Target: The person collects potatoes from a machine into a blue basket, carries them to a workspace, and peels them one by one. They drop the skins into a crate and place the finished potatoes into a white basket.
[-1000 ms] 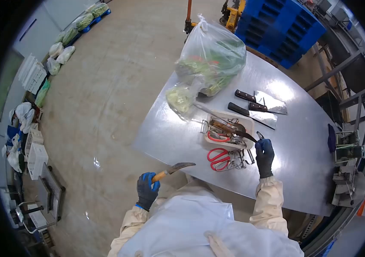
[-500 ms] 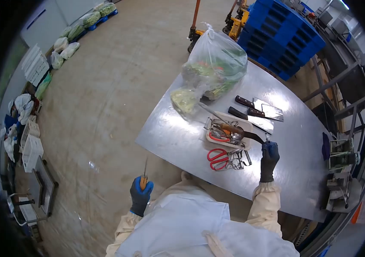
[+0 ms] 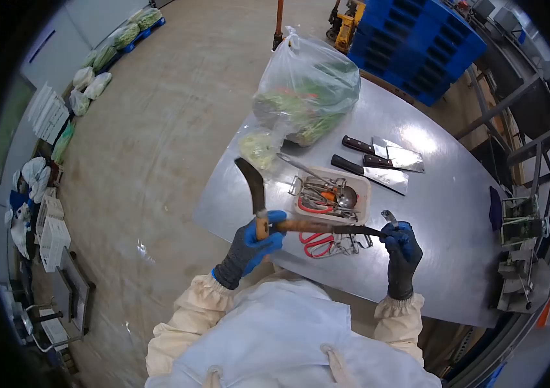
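My left hand (image 3: 252,246), in a grey and blue glove, is closed round the wooden handle of a curved knife (image 3: 252,184), whose dark blade points up and away. Its fingers also touch the wooden handle of a second curved knife (image 3: 301,226). My right hand (image 3: 402,249) pinches the blade end of that second knife, and a small metal tool (image 3: 389,217) sticks up beside its fingers. Just beyond the hands, a tray (image 3: 363,210) holds a ladle, peelers and red-handled scissors. More red-handled scissors (image 3: 317,246) lie nearer me, partly behind the second knife.
On the metal table (image 3: 443,258) lie several knives and cleavers (image 3: 378,161). Bagged vegetables (image 3: 307,97) stand at its far left corner, with blue pallets (image 3: 417,45) beyond. A metal fixture (image 3: 517,258) is at the right edge. White crates (image 3: 52,233) stand on the left floor.
My left hand has moved up and right with its knife, over the table edge. My right hand has lowered slightly, bringing the second curved knife from over the tray to my left hand.
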A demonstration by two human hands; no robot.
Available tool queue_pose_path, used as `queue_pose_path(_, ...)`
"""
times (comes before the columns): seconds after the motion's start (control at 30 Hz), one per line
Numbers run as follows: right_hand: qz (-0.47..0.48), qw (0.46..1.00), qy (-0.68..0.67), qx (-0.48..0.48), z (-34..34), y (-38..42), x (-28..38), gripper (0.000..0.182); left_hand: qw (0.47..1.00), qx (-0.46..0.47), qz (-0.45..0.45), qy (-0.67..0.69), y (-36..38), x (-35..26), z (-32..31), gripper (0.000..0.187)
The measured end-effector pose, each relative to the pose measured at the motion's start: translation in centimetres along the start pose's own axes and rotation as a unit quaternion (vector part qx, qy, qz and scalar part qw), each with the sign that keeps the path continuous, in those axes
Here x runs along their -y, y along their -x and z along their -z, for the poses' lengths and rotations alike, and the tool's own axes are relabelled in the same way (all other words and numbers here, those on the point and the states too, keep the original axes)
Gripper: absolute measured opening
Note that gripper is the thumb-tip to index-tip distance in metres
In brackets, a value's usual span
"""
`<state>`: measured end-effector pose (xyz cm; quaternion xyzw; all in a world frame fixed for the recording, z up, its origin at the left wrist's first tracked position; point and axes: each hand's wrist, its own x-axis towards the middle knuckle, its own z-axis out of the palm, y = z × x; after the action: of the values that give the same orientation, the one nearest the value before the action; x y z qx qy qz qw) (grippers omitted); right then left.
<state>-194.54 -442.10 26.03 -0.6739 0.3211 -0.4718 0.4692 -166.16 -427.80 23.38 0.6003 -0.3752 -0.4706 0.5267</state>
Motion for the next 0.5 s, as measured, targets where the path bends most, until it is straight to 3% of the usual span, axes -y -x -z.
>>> queue_pose_path(0.03,-0.003,1.0,-0.006,0.001,0.2,-0.1,-0.1,0.003,0.993,0.001,0.082,0.087,-0.1,0.4,-0.2,0.045)
queue_pose_path(0.1,-0.012,1.0,-0.027,0.005,0.4,0.0,-1.0,0.004,0.993,-0.021,0.056,0.105,-0.6,0.1,-0.5,0.039)
queue_pose_path(0.2,-0.033,0.999,-0.041,0.009,0.5,-0.2,-1.1,0.005,0.992,0.037,0.102,0.059,-1.3,0.1,-0.2,0.038)
queue_pose_path(0.27,-0.045,0.998,-0.037,0.009,0.4,-0.6,-1.0,0.007,0.991,0.112,0.077,0.012,-1.6,0.0,-0.5,0.039)
queue_pose_path(0.37,-0.051,0.998,-0.044,0.012,0.3,-1.3,-1.1,0.007,0.988,0.104,0.038,-0.111,-2.0,1.2,-0.9,0.039)
queue_pose_path(0.5,-0.054,0.998,-0.028,0.035,0.7,-1.8,-2.1,0.005,0.987,0.049,-0.023,-0.151,-2.0,1.5,-1.3,0.034)
